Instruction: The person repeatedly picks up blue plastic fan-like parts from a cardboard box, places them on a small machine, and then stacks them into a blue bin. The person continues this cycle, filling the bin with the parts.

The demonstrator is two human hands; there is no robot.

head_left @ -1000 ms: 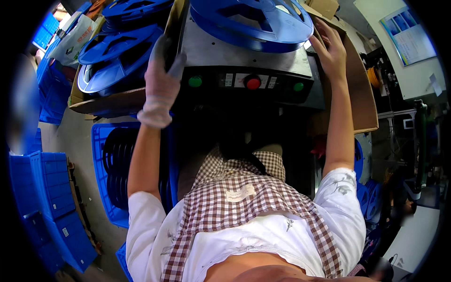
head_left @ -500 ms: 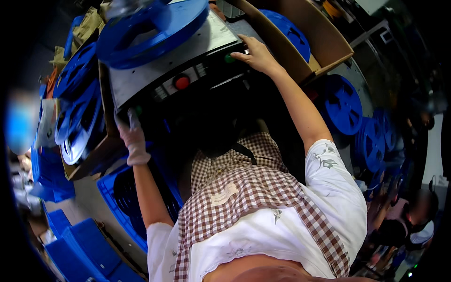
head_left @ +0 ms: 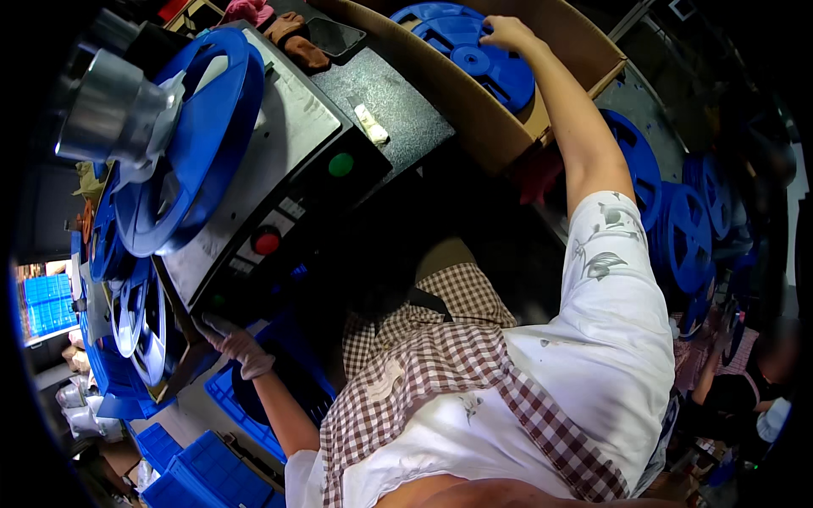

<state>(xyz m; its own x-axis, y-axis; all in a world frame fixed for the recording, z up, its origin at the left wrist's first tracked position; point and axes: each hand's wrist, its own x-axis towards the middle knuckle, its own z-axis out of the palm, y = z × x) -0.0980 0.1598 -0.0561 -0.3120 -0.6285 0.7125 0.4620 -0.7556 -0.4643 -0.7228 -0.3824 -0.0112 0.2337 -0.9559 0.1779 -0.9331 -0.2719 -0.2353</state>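
My right hand (head_left: 510, 35) reaches into a cardboard box (head_left: 483, 142), its bent fingers gripping a blue plastic reel (head_left: 505, 78) near the far edge. My left hand (head_left: 244, 349), in a pale glove, is beside the front left corner of a machine (head_left: 229, 245); its fingers are stretched out and hold nothing. On the machine's dark front panel are a green button (head_left: 340, 164) and a red button (head_left: 265, 244). Another blue reel (head_left: 241, 110) stands tilted on the machine top, against a metal hub (head_left: 118, 110).
More blue reels (head_left: 144, 339) stand in a box at the left, and several others (head_left: 686, 229) at the right. Blue crates (head_left: 212, 470) are at the lower left. A phone (head_left: 334, 35) lies behind the machine. Another person (head_left: 737, 389) is at the far right.
My right hand has left the green button and moved to the reel in the box. My left hand has drawn slightly back from the panel's left end. The view has turned.
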